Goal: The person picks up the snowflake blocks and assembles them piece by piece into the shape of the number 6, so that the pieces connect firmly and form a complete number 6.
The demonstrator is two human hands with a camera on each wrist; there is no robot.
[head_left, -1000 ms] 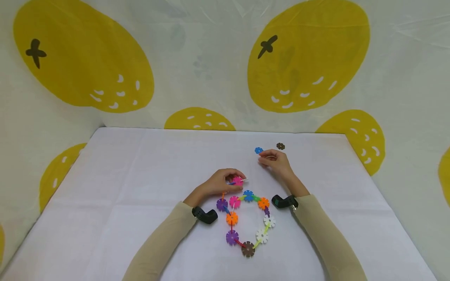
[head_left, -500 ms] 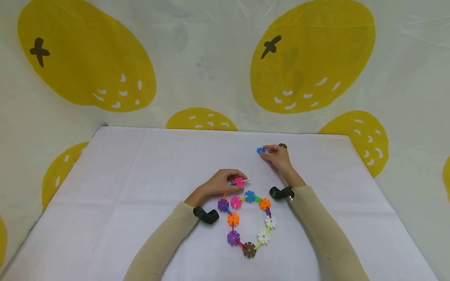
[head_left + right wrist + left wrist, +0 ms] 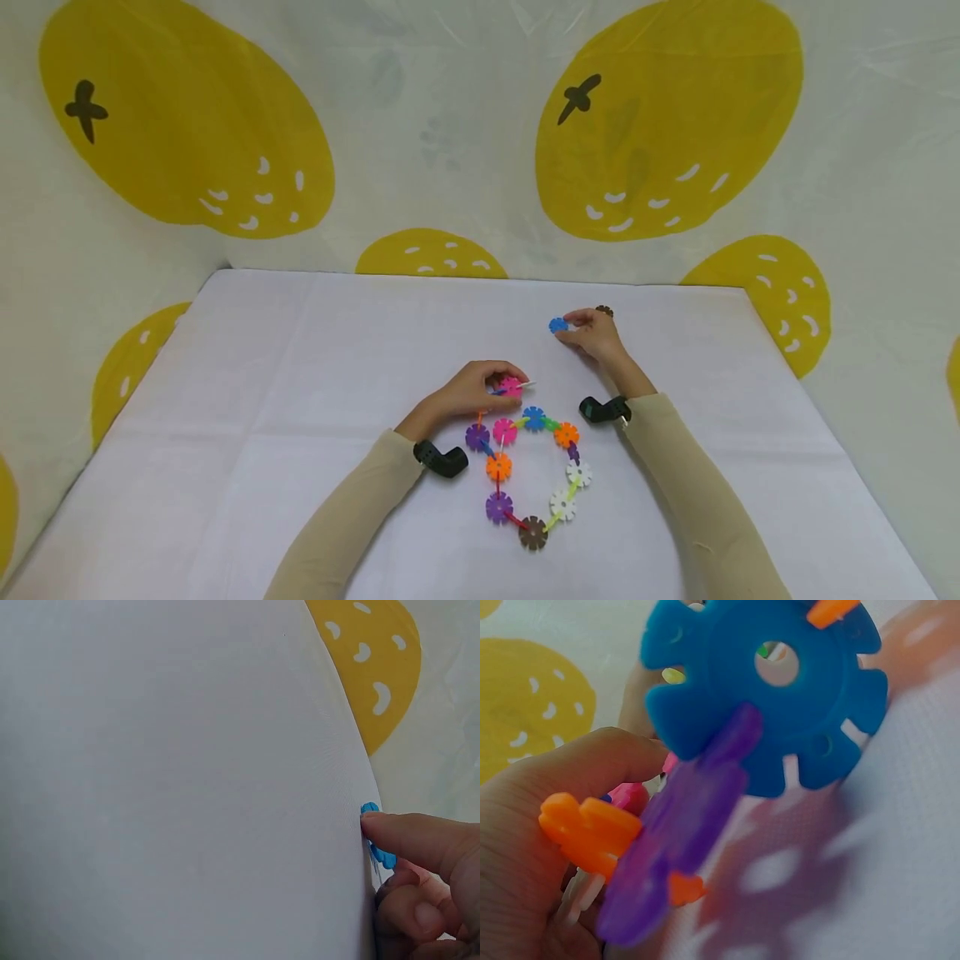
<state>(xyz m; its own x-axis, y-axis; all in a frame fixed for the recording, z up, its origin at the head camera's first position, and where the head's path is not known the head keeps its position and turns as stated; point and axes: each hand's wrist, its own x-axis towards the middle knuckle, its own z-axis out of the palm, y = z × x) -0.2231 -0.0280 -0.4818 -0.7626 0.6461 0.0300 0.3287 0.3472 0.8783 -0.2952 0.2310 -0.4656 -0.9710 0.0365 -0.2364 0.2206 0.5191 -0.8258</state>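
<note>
My left hand grips a pink notched plastic disc between thumb and fingers, with a white piece sticking out to its right. In the left wrist view, a blue disc, a purple piece and an orange piece sit close to the camera, linked beside the thumb. Farther off at the back right, my right hand pinches a loose blue disc by its edge. The right wrist view shows the thumb pressed on that disc, seen edge-on.
A brown disc lies just behind the right hand, partly covered. Nearer the person, a ring of linked colourful discs rests on the white table, with another brown disc at its front. A patterned cloth wall stands behind the table's far edge.
My right hand has reached slightly farther forward and taken the blue disc between thumb and finger, drawing it slightly nearer. My left hand has kept its hold on the pink disc.
</note>
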